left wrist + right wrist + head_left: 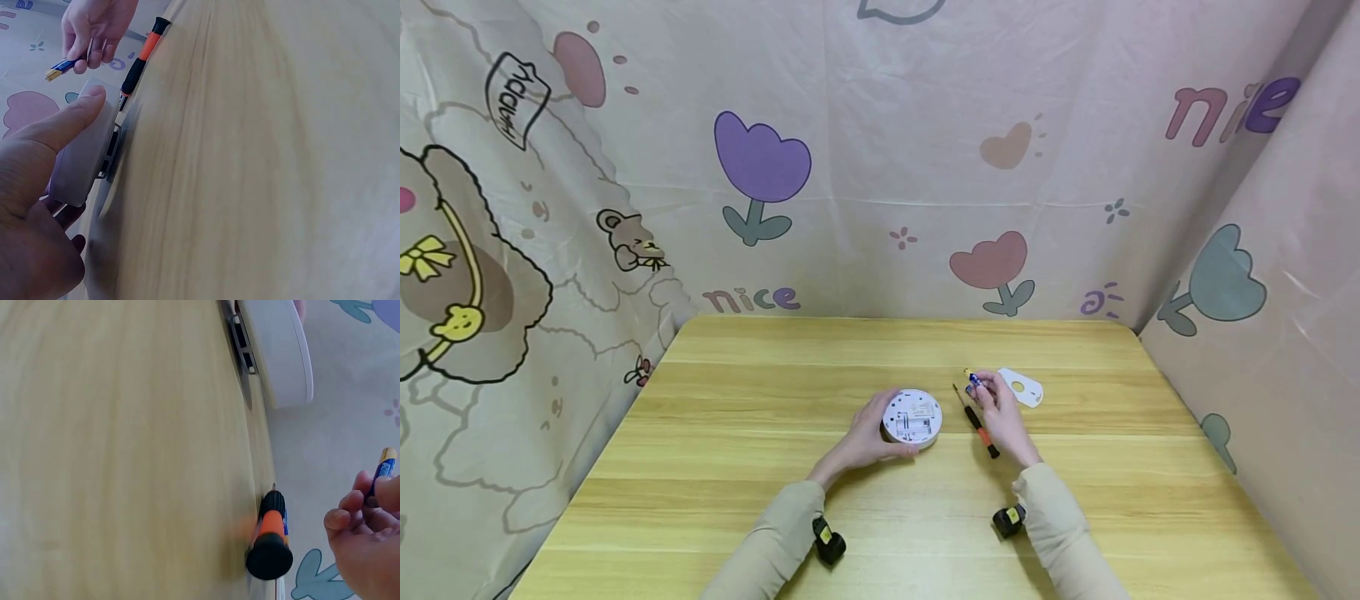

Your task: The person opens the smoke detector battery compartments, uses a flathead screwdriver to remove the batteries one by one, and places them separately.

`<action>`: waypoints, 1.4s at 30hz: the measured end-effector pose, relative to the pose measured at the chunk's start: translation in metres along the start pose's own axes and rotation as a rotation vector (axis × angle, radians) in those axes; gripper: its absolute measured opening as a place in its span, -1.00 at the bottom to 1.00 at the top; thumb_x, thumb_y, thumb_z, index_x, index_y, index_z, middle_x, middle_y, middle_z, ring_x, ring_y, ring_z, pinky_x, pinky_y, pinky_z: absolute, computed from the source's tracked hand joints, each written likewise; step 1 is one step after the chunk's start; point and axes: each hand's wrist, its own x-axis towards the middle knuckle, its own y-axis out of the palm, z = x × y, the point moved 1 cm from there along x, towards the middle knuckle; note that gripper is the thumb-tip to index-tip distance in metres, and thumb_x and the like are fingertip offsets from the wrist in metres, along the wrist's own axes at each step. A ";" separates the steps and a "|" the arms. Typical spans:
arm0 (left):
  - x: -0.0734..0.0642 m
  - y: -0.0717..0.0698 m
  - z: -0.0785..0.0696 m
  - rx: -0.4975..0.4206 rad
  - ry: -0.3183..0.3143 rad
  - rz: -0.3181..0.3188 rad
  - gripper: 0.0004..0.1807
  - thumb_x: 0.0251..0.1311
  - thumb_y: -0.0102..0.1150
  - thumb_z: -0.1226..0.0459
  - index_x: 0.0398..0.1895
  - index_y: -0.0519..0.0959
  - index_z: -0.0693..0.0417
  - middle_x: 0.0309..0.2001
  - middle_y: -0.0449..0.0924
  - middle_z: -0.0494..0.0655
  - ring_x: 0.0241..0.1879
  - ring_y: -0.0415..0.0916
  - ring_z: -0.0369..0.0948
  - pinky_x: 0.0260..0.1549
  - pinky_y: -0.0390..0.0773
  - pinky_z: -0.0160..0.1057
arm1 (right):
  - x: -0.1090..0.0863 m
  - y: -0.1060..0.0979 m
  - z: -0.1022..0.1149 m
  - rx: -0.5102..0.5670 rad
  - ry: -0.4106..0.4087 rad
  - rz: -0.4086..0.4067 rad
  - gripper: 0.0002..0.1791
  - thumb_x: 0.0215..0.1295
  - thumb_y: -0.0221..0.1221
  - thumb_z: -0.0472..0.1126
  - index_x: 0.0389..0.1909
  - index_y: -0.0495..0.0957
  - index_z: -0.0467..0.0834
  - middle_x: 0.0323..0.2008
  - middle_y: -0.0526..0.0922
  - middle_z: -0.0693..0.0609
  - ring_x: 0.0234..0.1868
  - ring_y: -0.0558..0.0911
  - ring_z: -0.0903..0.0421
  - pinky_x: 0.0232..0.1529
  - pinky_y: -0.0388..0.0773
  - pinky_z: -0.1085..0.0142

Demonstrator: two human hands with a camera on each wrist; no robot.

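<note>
My left hand grips a round white device by its side, thumb at the near edge and fingers around the far one. Slots and printed markings show on the device's upper face, and in the left wrist view it is held tilted close over the table. To the right, my right hand pinches a small blue battery with a yellow end between thumb and fingers. A black and orange screwdriver lies between the two hands, its tip pointing away from me. Beside the screwdriver handle, another blue and yellow piece is partly hidden.
A white plate with a round hole lies just beyond my right hand. Small black blocks with yellow labels sit by the left cuff and the right cuff. A printed curtain hangs behind the wooden table.
</note>
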 end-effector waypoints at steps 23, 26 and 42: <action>0.000 0.000 0.001 -0.001 0.001 -0.001 0.22 -0.11 0.61 0.04 0.58 0.07 0.10 0.56 0.11 0.16 0.53 0.05 0.21 0.53 -0.12 0.36 | 0.003 -0.035 -0.024 -0.263 0.132 -0.268 -0.75 0.19 0.39 -0.30 -0.13 0.72 -0.34 -0.22 0.79 -0.27 -0.51 0.60 0.49 -0.42 0.46 0.71; 0.000 0.000 0.000 -0.004 0.001 -0.001 0.22 -0.11 0.61 0.04 0.58 0.06 0.10 0.56 0.11 0.16 0.54 0.04 0.21 0.53 -0.12 0.36 | 0.003 -0.036 -0.027 -0.258 0.162 -0.260 -0.71 0.16 0.42 -0.27 -0.11 0.72 -0.31 -0.23 0.79 -0.24 -0.58 0.63 0.45 -0.42 0.46 0.71; -0.001 -0.001 -0.001 -0.009 -0.014 0.003 0.21 -0.10 0.60 0.04 0.58 0.06 0.08 0.57 0.10 0.16 0.54 0.03 0.21 0.53 -0.12 0.36 | 0.010 -0.036 -0.028 -0.386 0.138 -0.196 -0.67 0.17 0.43 -0.18 -0.06 0.74 -0.20 -0.38 0.82 -0.11 -0.69 0.64 0.27 -0.35 0.40 0.55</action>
